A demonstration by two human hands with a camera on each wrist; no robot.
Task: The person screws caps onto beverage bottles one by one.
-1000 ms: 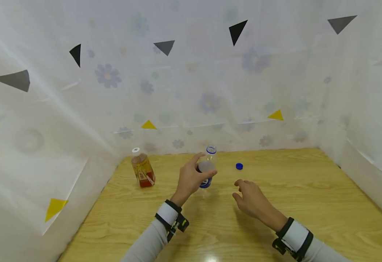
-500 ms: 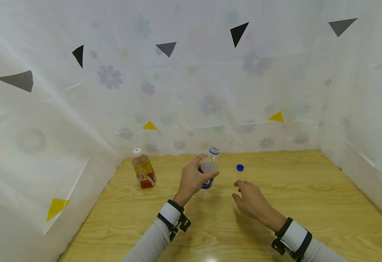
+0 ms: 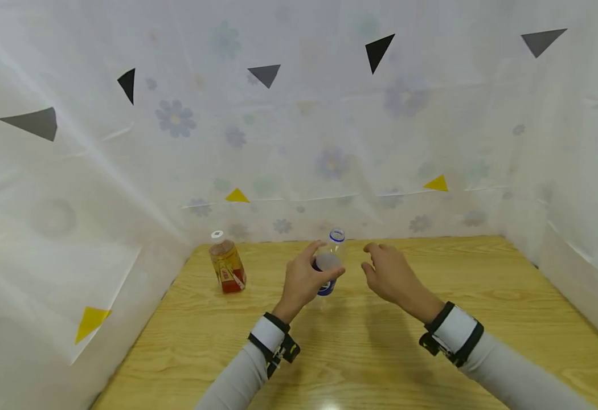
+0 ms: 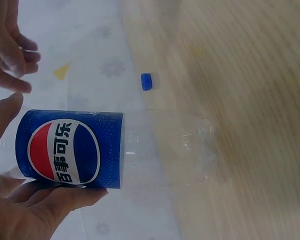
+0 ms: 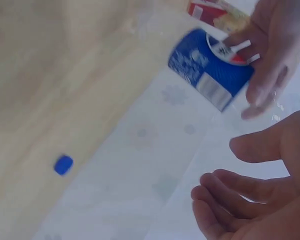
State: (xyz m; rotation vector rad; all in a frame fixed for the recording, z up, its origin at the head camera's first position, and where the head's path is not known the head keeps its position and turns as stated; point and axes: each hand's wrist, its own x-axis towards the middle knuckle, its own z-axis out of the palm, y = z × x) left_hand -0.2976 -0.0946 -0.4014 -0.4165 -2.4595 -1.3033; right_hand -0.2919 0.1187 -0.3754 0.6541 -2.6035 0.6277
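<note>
Pepsi bottle (image 3: 327, 267): clear, empty and uncapped, with a blue label; held just above the wooden table (image 3: 483, 296), near its middle.
Tea bottle (image 3: 226, 263): stands capped at the table's far left, well apart from both hands.
Left hand (image 3: 304, 279): fingers and thumb curled round the Pepsi bottle at its label, neck pointing up and slightly tilted.
Right hand (image 3: 388, 270): raised just right of the bottle's neck, fingers loosely bent, holding nothing.
Blue cap (image 4: 146, 81): lies on the table beyond the bottle, apart from both hands; the head view hides it behind the right hand.
Step in hand: judging by the poses, steadying the open bottle while the free hand nears it.
Next move: probably calls for reaching past the neck to pinch the small cap.
</note>
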